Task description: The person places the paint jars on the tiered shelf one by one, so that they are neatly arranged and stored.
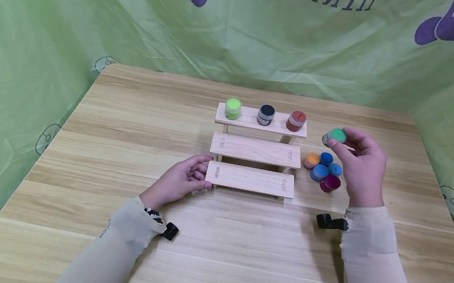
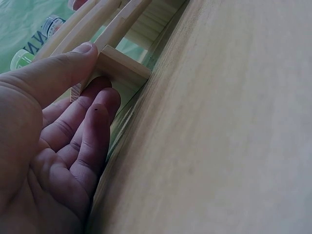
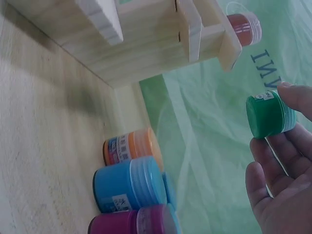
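Observation:
A three-step wooden rack (image 1: 255, 150) stands on the table. On its top step sit a light green paint jar (image 1: 233, 109), a black paint jar (image 1: 266, 115) and a red-brown paint jar (image 1: 296, 121). My left hand (image 1: 181, 179) grips the left end of the lowest step, thumb on the board's edge and fingers curled beneath it, as the left wrist view shows. Right of the rack, my right hand (image 1: 362, 163) pinches a green paint jar (image 3: 270, 114) between thumb and fingers, raised off the table. Below it stands a cluster of jars, among them an orange paint jar (image 1: 311, 160).
Close to the rack's right side, the cluster also has several blue jars (image 1: 319, 172) and a purple jar (image 1: 330, 183). A green printed curtain (image 1: 264, 47) hangs behind the wooden table (image 1: 149, 118) and along its sides.

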`<state>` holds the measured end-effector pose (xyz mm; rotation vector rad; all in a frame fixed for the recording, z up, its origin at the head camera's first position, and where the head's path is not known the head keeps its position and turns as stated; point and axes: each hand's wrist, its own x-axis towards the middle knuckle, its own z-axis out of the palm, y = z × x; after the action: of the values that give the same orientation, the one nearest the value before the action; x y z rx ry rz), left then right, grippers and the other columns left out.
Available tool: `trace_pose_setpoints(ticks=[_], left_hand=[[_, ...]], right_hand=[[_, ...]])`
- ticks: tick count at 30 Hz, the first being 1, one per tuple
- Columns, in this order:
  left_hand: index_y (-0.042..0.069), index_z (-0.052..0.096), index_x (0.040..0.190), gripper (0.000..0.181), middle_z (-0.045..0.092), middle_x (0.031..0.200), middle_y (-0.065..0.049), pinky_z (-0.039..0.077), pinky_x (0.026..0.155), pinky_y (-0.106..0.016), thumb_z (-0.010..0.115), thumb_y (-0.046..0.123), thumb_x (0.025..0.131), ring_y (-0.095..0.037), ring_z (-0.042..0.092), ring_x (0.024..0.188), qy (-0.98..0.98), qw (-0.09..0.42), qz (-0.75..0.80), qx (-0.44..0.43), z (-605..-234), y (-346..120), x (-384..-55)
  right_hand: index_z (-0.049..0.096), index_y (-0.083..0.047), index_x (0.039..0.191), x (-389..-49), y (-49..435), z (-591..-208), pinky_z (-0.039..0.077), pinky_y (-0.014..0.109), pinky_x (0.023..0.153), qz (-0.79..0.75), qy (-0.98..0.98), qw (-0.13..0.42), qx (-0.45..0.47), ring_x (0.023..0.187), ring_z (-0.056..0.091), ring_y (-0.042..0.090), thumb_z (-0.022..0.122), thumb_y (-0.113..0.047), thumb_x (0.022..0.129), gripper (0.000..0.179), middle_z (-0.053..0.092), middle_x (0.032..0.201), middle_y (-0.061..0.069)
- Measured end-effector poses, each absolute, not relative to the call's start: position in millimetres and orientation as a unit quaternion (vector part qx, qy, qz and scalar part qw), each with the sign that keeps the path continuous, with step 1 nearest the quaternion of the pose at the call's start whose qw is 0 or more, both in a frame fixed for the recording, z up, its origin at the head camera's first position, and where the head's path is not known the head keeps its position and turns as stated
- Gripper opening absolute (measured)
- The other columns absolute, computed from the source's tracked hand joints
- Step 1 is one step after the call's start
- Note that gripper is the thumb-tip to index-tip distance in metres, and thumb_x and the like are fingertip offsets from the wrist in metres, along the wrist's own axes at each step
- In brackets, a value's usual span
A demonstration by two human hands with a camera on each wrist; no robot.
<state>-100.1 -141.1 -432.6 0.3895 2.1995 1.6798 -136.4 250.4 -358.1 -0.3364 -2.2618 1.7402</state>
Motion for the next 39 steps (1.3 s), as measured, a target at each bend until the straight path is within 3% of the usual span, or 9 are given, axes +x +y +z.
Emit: trace_pose_setpoints(ticks=[32, 34, 39], left_hand=[[0.004, 0.046, 0.146, 0.069, 0.065, 0.112, -0.014, 0.056, 0.078, -0.025, 0.078, 0.002, 0.086, -0.022, 0.063, 0.094, 0.777, 0.171, 0.589, 0.138, -433.8, -141.4, -100.4], [0.003, 0.046, 0.146, 0.069, 0.065, 0.112, -0.015, 0.056, 0.077, -0.025, 0.078, 0.002, 0.086, -0.022, 0.063, 0.094, 0.777, 0.172, 0.589, 0.138, -434.5, -141.4, -100.7], [0.004, 0.046, 0.146, 0.068, 0.065, 0.112, -0.014, 0.057, 0.077, -0.025, 0.078, 0.002, 0.086, -0.022, 0.063, 0.094, 0.779, 0.171, 0.587, 0.138, -435.4, -141.5, -101.0]], right_hand=[[0.07, -0.006, 0.121, -115.0, 215.4, -342.2, 0.053, 0.015, 0.075, 0.622, -0.772, 0.127, -0.02, 0.092, 0.063, 0.017, 0.082, -0.014, 0.085, 0.039, 0.069, 0.111, 0.003], [0.07, -0.006, 0.121, -113.6, 213.2, -341.5, 0.053, 0.015, 0.073, 0.623, -0.771, 0.129, -0.012, 0.09, 0.063, 0.016, 0.082, -0.014, 0.085, 0.038, 0.069, 0.109, 0.003], [0.069, -0.006, 0.121, -111.1, 207.0, -341.1, 0.048, 0.017, 0.049, 0.637, -0.762, 0.113, 0.005, 0.074, 0.061, 0.012, 0.082, -0.015, 0.085, 0.039, 0.069, 0.104, 0.005]])
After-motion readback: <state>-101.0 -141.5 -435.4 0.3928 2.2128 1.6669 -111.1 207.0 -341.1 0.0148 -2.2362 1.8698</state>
